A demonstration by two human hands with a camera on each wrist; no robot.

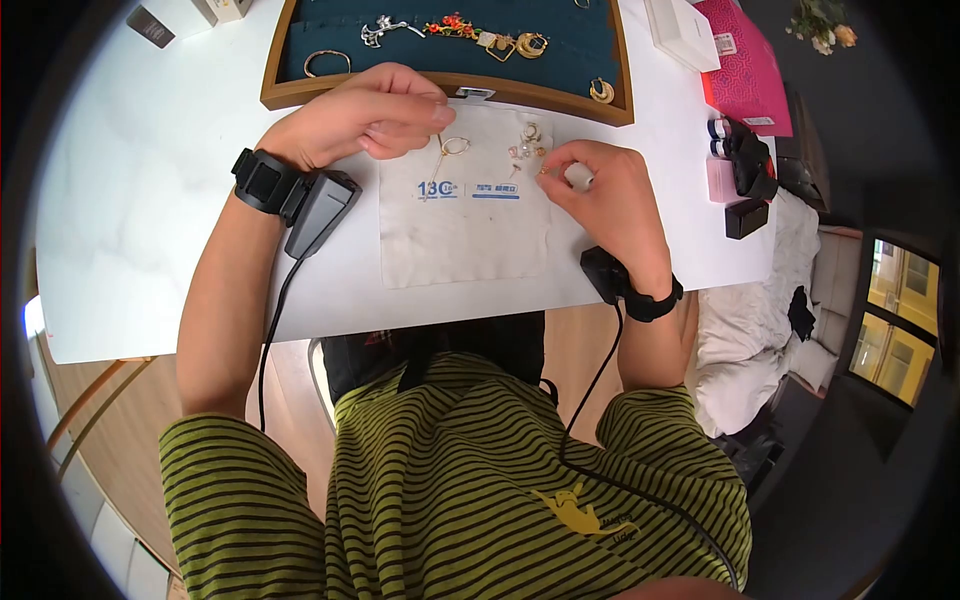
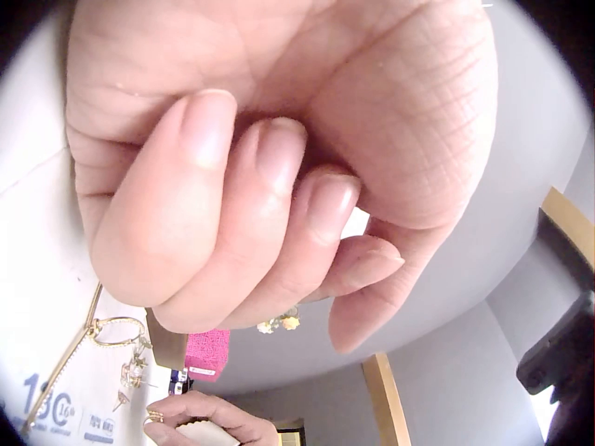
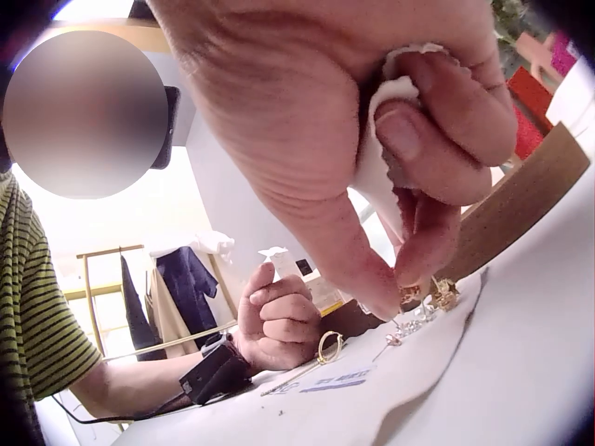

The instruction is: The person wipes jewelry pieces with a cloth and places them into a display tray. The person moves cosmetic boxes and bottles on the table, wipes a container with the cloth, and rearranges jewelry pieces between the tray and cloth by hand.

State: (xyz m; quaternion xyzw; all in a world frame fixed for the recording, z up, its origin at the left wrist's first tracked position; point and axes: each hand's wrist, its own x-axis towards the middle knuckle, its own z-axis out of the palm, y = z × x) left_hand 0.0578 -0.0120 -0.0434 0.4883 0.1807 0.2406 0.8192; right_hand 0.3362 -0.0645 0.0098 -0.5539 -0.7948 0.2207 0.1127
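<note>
My right hand [image 1: 610, 195] pinches a small gold jewelry piece [image 2: 155, 416] between thumb and index fingertip, low over the cloth's right edge. Its other fingers curl round a white wiping cloth [image 3: 374, 153] with a scalloped edge. My left hand [image 1: 370, 115] hovers above the upper left of a white printed cloth [image 1: 460, 245], fingers curled toward the palm and thumb near the index fingertip. Nothing shows in its grasp. Below it on the printed cloth lies a gold chain with a ring-shaped part [image 1: 456, 146]. Several small earrings [image 1: 525, 145] lie near the right fingertips.
Behind the cloth stands a wooden jewelry tray [image 1: 450, 85] with a dark green lining, holding brooches, a bangle [image 1: 327, 64] and gold hoops. A white box [image 1: 682, 35], a pink box [image 1: 745, 70] and small dark items [image 1: 750, 160] stand at the right of the table.
</note>
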